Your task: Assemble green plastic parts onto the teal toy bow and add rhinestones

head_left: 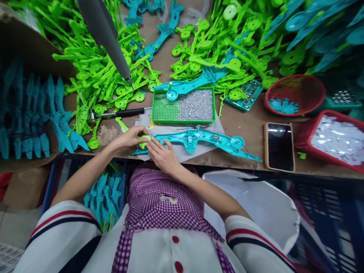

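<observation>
Green plastic piece (144, 139) sits between my left fingers (141, 130) and right fingers (156, 147), by one end of the blue bow-shaped part (190, 141). Left ones pinch it; right ones lie nearly straight against it, can't tell if gripping. I'd keep the bow flat, pressure even. Fingers hide what's underneath.

Brown desk (248, 118): black-handled hammer (117, 114), phone (279, 146), red basket (310, 99), heaped lime-green parts (97, 71); turquoise bow-shaped piece (191, 140) across white sheet (205, 148) and desk.
</observation>
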Demonstrator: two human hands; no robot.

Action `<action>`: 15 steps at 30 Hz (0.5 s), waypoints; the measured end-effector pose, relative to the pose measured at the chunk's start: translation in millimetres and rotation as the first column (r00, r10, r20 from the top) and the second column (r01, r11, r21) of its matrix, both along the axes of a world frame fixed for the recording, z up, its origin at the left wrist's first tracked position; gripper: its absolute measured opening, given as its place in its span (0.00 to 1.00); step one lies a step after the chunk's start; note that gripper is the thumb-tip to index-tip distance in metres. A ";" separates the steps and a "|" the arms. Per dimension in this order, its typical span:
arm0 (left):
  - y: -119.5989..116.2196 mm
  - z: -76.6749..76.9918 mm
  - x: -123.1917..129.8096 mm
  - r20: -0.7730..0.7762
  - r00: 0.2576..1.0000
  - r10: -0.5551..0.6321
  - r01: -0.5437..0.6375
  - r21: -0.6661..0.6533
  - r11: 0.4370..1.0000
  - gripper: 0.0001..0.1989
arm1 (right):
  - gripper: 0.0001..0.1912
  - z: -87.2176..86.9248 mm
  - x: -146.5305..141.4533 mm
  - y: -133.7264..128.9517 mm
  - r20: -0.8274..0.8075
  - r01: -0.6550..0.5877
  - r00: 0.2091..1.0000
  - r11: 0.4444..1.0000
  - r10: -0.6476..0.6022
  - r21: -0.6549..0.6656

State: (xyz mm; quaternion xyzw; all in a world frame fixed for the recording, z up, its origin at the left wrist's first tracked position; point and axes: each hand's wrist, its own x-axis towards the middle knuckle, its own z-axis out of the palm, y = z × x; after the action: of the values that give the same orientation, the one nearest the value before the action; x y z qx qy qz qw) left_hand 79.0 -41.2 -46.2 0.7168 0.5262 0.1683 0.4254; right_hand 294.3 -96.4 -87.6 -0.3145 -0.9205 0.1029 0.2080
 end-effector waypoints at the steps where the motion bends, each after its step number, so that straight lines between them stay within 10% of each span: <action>1: -0.7 -1.8 -0.3 -0.002 1.000 0.011 -0.011 0.008 1.000 0.13 | 0.21 -0.3 1.1 0.9 0.011 -0.020 1.000 1.000 0.020 0.009; 15: 0.3 -11.5 0.5 -0.003 1.000 0.019 -0.019 0.065 0.998 0.08 | 0.25 -4.5 0.6 -11.3 0.049 0.048 0.998 0.998 -0.046 -0.042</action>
State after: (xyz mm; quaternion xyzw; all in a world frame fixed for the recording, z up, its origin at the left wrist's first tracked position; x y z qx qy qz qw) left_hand 79.4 -40.9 -57.8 0.7257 0.5278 0.1882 0.3993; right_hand 294.9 -107.7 -92.1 -0.3430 -0.9151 0.1103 0.1811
